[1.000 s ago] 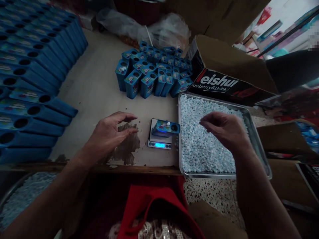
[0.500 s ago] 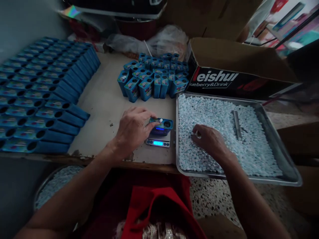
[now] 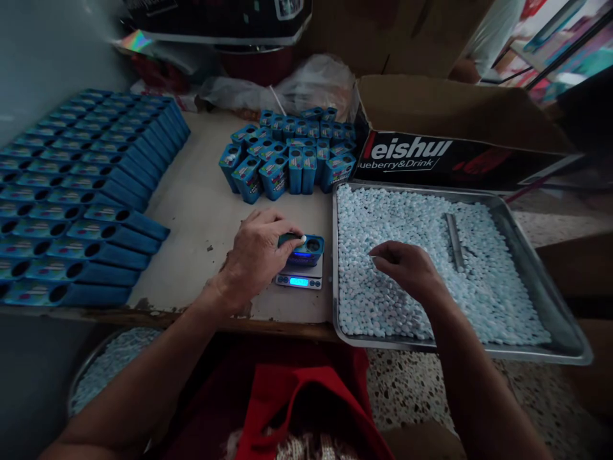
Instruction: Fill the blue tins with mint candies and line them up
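A blue candy container (image 3: 313,245) with a round hole in its top rests on a small digital scale (image 3: 299,282) with a lit display. At the container's left end, my left hand (image 3: 261,249) has its thumb and forefinger pinched around one white candy (image 3: 303,239). My right hand (image 3: 407,265) hovers over a metal tray (image 3: 336,268) filled with small pale candies (image 3: 383,306). Its thumb and forefinger are closed together, with a small white candy showing at the tips.
Rows of blue containers (image 3: 90,185) cover the table's left side. More stand in a cluster (image 3: 275,176) behind the scale. A metal strip (image 3: 454,243) lies on the candies. An open cardboard box (image 3: 431,153) is behind the tray, and a basin of candies (image 3: 112,364) sits below the table edge.
My right hand has risen slightly off the candies, its fingertips closed on a small candy. My left hand stays by the container, its white candy now at the fingertips. The whole view shifted slightly.
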Tool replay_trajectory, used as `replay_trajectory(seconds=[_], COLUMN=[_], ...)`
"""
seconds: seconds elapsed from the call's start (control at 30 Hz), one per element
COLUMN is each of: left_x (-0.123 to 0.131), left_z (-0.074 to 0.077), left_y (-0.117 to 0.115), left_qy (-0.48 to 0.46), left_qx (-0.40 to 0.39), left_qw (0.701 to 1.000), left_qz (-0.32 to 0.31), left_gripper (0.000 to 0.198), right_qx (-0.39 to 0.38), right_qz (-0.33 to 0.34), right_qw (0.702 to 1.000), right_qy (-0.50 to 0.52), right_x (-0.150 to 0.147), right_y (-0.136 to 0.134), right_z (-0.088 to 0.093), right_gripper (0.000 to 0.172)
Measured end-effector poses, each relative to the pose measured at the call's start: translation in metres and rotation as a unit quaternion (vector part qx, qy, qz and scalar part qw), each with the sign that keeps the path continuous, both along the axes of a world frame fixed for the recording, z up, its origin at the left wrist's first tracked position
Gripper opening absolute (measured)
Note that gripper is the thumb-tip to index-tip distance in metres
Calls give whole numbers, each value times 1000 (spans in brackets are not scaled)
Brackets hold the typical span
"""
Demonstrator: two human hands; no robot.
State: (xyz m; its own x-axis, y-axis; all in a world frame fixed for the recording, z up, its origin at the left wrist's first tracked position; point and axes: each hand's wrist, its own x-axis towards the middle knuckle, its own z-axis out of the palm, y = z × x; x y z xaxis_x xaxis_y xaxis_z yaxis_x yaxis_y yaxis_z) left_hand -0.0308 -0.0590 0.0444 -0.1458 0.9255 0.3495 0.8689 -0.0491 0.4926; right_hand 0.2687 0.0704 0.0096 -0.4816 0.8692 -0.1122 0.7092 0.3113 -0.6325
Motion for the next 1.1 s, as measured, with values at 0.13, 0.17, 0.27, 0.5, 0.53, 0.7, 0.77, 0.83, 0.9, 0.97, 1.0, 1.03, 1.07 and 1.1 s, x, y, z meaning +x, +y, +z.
replay_trajectory(seconds=[0.13,0.17,0.27,0.5,0.53,0.7,0.77,0.83,0.9,0.97,1.0,1.03,1.07,1.1], left_x=[1,1,4,-46,-70,-228,-280,-312,-325,-323,-319,-314,-309,-304], left_z=[-5,-5,-4,22,29,56,55,46,30,9,-2,-12,-21,-29], left_y=[6,7,8,10,6,-27,-41,-53,-62,-70,-74,-77,-80,-82], left_qy=[0,10,34,102,99,119,112,97,93,107,120,134,147,161], left_qx=[24,35,67,-150,-158,-204,-229,-254,-260,-246,-233,-218,-204,-192], left_qw=[997,996,994,970,976,969,964,960,959,960,961,960,960,959], left_qz=[-76,-78,-80,-162,-117,66,77,63,57,76,93,110,124,134], left_gripper=[11,11,15,42,42,42,42,46,58,66,66,62,56,51], right_qx=[-7,-6,2,19,14,18,40,83,137,206,229,242,252,257], right_qz=[1,0,-13,-86,-84,-72,-56,-19,58,129,161,181,187,195], right_qw=[1000,1000,999,996,996,997,997,996,988,970,959,950,942,931], right_qy=[17,23,31,12,3,3,20,34,29,-4,-33,-71,-118,-170], right_x=[-10,-12,-17,-2,-1,-8,-24,-52,-92,-141,-167,-192,-215,-237], right_y=[7,9,15,34,35,35,32,29,31,38,44,50,56,62], right_z=[-3,-5,-12,-38,-40,-37,-31,-18,0,18,26,33,37,41], right_gripper=[29,29,34,34,33,42,48,48,40,33,37,41,43,45])
